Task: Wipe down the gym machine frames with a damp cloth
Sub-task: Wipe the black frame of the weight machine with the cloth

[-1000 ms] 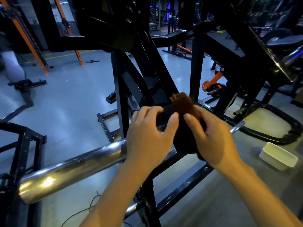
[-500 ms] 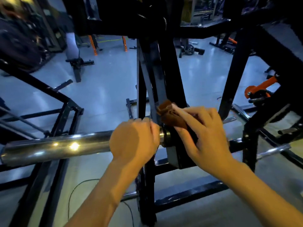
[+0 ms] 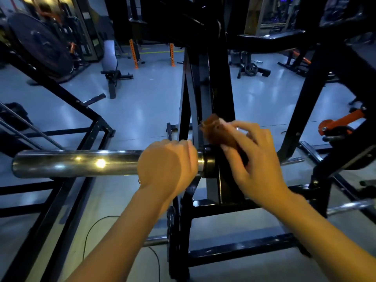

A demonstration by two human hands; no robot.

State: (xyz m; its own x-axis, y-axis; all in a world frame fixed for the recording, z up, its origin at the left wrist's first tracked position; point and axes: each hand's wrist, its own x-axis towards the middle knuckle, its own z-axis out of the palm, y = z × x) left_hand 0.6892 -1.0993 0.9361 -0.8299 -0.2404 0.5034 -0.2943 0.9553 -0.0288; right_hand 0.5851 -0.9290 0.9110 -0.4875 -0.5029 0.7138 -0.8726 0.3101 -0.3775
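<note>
A chrome weight peg (image 3: 77,163) is gripped by the left hand (image 3: 168,165), fingers curled over it beside its black collar. A brown cloth (image 3: 218,133) is pressed against the black upright frame (image 3: 221,94) by the right hand (image 3: 256,159), pinched under thumb and fingers. The wipe would likely be done best with firm, flat pressure along the upright, the peg being held for steadiness.

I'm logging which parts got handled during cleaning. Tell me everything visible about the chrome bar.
The chrome bar is a thick, shiny metal tube with bright light reflections. It lies roughly level, its free end pointing left, its right end meeting a dark collar on the black frame. The left hand grips it near the collar. The cloth, held by the right hand, is on the frame, not the bar.
</note>
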